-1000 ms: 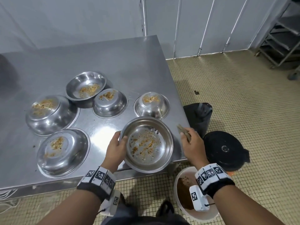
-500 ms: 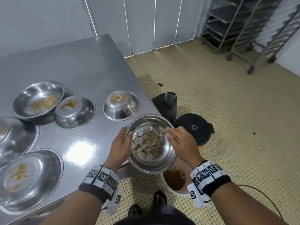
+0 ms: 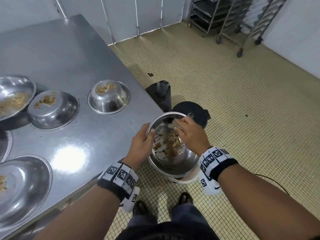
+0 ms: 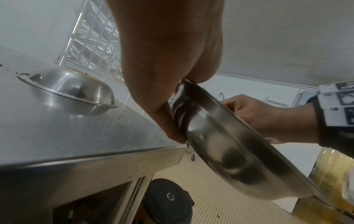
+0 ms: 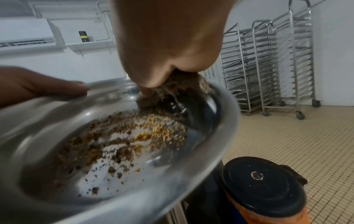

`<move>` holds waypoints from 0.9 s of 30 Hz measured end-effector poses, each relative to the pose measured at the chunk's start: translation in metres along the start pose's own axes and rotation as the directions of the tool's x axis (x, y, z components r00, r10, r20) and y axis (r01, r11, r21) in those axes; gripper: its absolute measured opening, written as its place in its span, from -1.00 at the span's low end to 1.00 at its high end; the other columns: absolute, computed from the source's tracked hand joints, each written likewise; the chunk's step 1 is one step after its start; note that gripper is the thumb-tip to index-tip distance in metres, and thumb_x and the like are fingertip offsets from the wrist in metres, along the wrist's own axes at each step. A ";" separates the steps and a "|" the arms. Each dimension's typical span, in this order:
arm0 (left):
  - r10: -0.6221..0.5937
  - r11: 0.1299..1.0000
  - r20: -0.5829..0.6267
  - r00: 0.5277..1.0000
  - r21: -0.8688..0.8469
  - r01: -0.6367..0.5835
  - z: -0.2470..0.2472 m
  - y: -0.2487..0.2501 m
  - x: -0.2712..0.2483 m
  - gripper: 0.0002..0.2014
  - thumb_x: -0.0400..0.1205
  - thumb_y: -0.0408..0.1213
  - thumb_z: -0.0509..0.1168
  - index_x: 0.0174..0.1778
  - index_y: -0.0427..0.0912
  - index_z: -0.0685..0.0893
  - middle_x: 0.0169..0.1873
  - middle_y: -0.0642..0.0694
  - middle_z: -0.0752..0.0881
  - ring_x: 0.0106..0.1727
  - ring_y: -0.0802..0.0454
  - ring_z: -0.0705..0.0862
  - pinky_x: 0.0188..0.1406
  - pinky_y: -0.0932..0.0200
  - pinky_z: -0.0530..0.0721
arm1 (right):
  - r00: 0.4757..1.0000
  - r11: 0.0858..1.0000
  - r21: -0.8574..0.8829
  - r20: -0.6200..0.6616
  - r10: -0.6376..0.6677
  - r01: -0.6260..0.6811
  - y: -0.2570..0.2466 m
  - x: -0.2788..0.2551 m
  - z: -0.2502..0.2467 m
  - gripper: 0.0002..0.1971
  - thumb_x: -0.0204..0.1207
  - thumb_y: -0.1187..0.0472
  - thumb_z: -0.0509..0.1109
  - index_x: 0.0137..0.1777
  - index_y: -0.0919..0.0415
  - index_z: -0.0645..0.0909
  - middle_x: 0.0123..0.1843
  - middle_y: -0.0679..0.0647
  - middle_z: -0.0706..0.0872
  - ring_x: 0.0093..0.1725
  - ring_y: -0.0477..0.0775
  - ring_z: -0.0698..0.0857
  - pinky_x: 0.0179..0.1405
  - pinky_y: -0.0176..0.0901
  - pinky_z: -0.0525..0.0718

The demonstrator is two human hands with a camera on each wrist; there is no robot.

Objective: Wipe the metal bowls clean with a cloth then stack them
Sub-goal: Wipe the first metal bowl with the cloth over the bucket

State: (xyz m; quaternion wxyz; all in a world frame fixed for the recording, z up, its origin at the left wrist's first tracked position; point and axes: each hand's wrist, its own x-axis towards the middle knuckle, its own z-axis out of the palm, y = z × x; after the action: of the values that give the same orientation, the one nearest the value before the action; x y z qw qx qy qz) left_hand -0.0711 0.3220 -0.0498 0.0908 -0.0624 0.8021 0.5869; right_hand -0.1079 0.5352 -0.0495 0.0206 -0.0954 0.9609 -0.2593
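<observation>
Mid-wipe: dirty bowl held over a white bucket, off the desk edge

Head view: left hand (image 3: pixel 141 144) grips the rim of the held steel bowl (image 3: pixel 173 153), thumb inside; right hand (image 3: pixel 188 134) is clenched on a cloth (image 3: pixel 173 125) pressed at the far inner wall. Crumbs (image 3: pixel 170 142) sit mid-bowl. The bowl is tilted, off the desk (image 3: pixel 69 70) corner, above a white bucket (image 3: pixel 183 179). Other soiled bowls are on the desk, the nearest small bowl (image 3: pixel 109 97) upside down. To wipe well, sweep the cloth from the far wall toward the low rim so the debris falls into the bucket, keeping the tilt steady.

Left wrist view: fingers (image 4: pixel 164 121) pinch the rim, bowl underside (image 4: pixel 220 151) just beside the desk edge (image 4: pixel 95 156). A black lid (image 4: pixel 168 200) is below on the floor.

Right wrist view: cloth (image 5: pixel 184 84) bunched under the fingertips against the wall, crumbs (image 5: pixel 124 139) spread across the base. The lidded container (image 5: pixel 262 186) sits close on the right, and open tiled floor beyond reaches to the tray racks (image 5: pixel 268 68). Room to swing is on the floor side; the desk corner crowds the left.
</observation>
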 end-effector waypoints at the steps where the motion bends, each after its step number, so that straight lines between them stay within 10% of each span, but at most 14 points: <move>1: 0.013 1.000 0.001 1.000 0.011 -0.013 0.002 0.005 0.000 -0.78 0.86 -0.05 0.17 0.37 0.15 0.64 0.12 0.20 0.77 0.16 0.28 0.73 0.07 0.27 0.68 | 1.000 1.000 0.011 0.004 -0.012 0.011 0.000 0.003 -0.001 -0.60 0.76 0.02 0.30 0.53 0.09 0.62 0.28 -0.05 0.61 0.09 -0.05 0.64 0.08 -0.20 0.59; 4: 0.047 0.998 -0.026 0.999 0.052 -0.046 0.008 0.023 0.003 -0.78 0.87 -0.10 0.16 0.37 0.09 0.64 0.08 0.23 0.75 0.09 0.40 0.70 -0.03 0.48 0.62 | 0.999 0.996 0.081 0.017 -0.042 0.041 0.005 0.008 -0.003 -0.65 0.75 0.04 0.32 0.46 0.10 0.68 0.27 -0.08 0.64 0.18 -0.03 0.67 0.22 -0.16 0.58; 7: 0.038 0.999 -0.084 0.996 0.017 -0.036 0.017 0.033 0.005 -0.76 0.84 0.00 0.18 0.38 0.19 0.65 0.14 0.12 0.80 0.22 0.09 0.77 0.27 -0.10 0.76 | 0.991 0.989 0.113 0.091 -0.102 0.092 0.014 0.008 -0.007 -0.67 0.74 0.03 0.34 0.43 0.09 0.70 0.27 -0.10 0.65 0.20 0.00 0.69 0.28 -0.04 0.62; 10: 0.034 0.999 -0.112 0.993 0.011 -0.033 0.033 0.045 0.003 -0.75 0.85 0.02 0.16 0.39 0.24 0.63 0.15 0.10 0.80 0.23 0.04 0.77 0.29 -0.26 0.76 | 0.973 0.982 0.118 0.162 -0.166 0.148 0.028 0.010 -0.023 -0.65 0.74 -0.01 0.34 0.44 0.06 0.69 0.30 -0.07 0.67 0.24 0.00 0.68 0.32 0.04 0.63; 14: 0.051 0.998 -0.140 0.989 0.049 -0.044 0.062 0.058 0.004 -0.73 0.87 0.00 0.14 0.46 0.16 0.59 0.21 0.11 0.76 0.26 0.11 0.71 0.36 -0.14 0.69 | 0.985 0.977 0.133 -0.044 -0.165 0.170 0.045 0.023 -0.053 -0.63 0.77 0.02 0.30 0.47 0.13 0.66 0.30 0.01 0.67 0.23 -0.03 0.65 0.27 -0.15 0.58; 19: 0.108 0.993 -0.175 0.979 0.060 -0.099 0.088 0.075 0.007 -0.77 0.88 -0.08 0.14 0.38 0.16 0.63 0.08 0.24 0.75 0.08 0.57 0.64 -0.05 0.49 0.51 | 0.968 0.963 0.102 0.016 -0.251 0.248 0.057 0.016 -0.056 -0.69 0.73 0.09 0.34 0.39 0.14 0.71 0.25 -0.01 0.67 0.15 0.07 0.70 0.12 0.05 0.68; 24: 0.110 0.993 -0.199 0.974 0.062 -0.100 0.098 0.080 0.005 -0.81 0.88 -0.08 0.14 0.33 0.22 0.60 0.06 0.23 0.74 0.10 0.35 0.69 -0.06 0.41 0.55 | 0.910 0.935 -0.031 0.241 -0.337 0.354 0.070 0.001 -0.066 -0.67 0.76 0.06 0.26 0.44 0.03 0.67 0.37 -0.08 0.62 0.22 0.04 0.67 0.19 -0.02 0.66; 27: 0.121 0.993 -0.212 0.970 0.040 -0.115 0.102 0.080 0.003 -0.81 0.87 -0.10 0.16 0.32 0.21 0.62 0.06 0.22 0.76 0.12 0.32 0.70 -0.01 0.34 0.59 | 0.951 0.958 0.067 0.122 -0.284 0.277 0.080 -0.001 -0.076 -0.65 0.77 -0.04 0.24 0.49 -0.07 0.63 0.33 -0.14 0.63 0.20 -0.09 0.65 0.16 -0.12 0.66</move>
State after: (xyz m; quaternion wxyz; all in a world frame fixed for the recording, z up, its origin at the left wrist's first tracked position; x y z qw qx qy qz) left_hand -0.0833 0.4431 -0.0064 -0.0303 -0.0762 0.8176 0.5700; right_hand -0.1277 0.6406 -0.0240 0.0485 -0.2470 0.9275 -0.2763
